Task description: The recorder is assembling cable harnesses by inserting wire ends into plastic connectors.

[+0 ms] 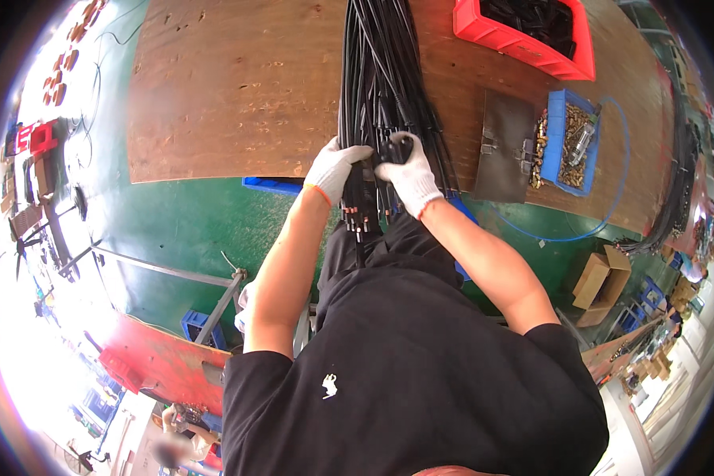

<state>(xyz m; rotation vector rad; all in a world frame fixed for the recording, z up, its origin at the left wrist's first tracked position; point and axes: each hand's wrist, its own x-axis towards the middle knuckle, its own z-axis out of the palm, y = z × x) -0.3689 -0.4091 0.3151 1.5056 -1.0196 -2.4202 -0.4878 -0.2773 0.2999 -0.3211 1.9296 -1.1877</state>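
Observation:
A thick bundle of black cables (381, 71) runs down the wooden table and over its near edge toward my lap. Several cable ends below my hands show bare copper-coloured tips. My left hand (337, 168), in a white glove, is closed around cables on the bundle's left side. On the right side my right hand (410, 176), gloved as well, has its fingers curled and closed on a short black piece at the cables. Whether that piece is a cable end or a loose sleeve is hard to make out.
A red bin (523, 49) of black parts stands at the far right. Nearer is a blue bin (559, 135) of brass-coloured fittings, some lying beside it. A dark plate (504, 147) with clips lies left of it. An open cardboard box (603, 282) stands on the floor.

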